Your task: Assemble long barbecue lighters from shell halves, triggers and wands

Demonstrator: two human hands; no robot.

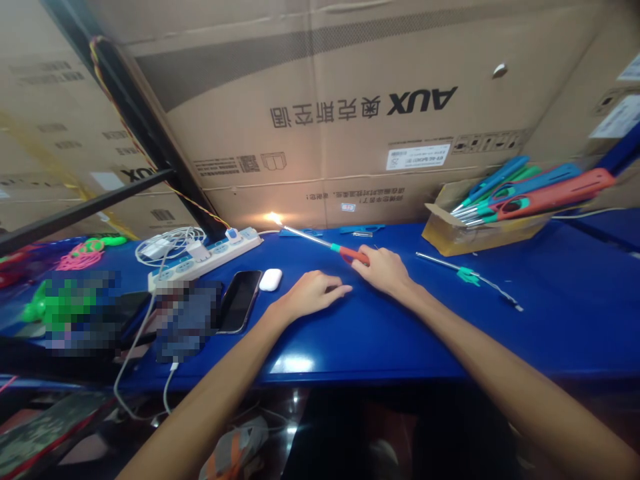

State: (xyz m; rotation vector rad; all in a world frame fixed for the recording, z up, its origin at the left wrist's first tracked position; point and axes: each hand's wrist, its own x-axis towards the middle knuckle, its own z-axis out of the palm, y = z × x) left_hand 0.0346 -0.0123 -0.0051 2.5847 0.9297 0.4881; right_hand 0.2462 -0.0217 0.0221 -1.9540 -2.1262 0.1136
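My right hand [383, 268] is closed around the red handle of a long-necked gas lighter [353, 255] with a green collar. Its metal tube points to the left, and a flame [274, 218] burns at the tip. My left hand [316, 293] lies on the blue tabletop with nothing in it, fingers loosely bent and thumb apart. To the right of my right hand lies a loose metal lighter tube [443, 262] with a green piece and a thin wire end. Blue lighter parts [361, 229] lie behind the held lighter, along the cardboard.
A small cardboard box [445, 233] holds several red, blue and green lighters. Left of my hands are a white earbud case [271, 280], a phone [242, 301] and a power strip [207, 257] with cables. Large cardboard cartons [350, 60] stand behind the blue table [500, 333].
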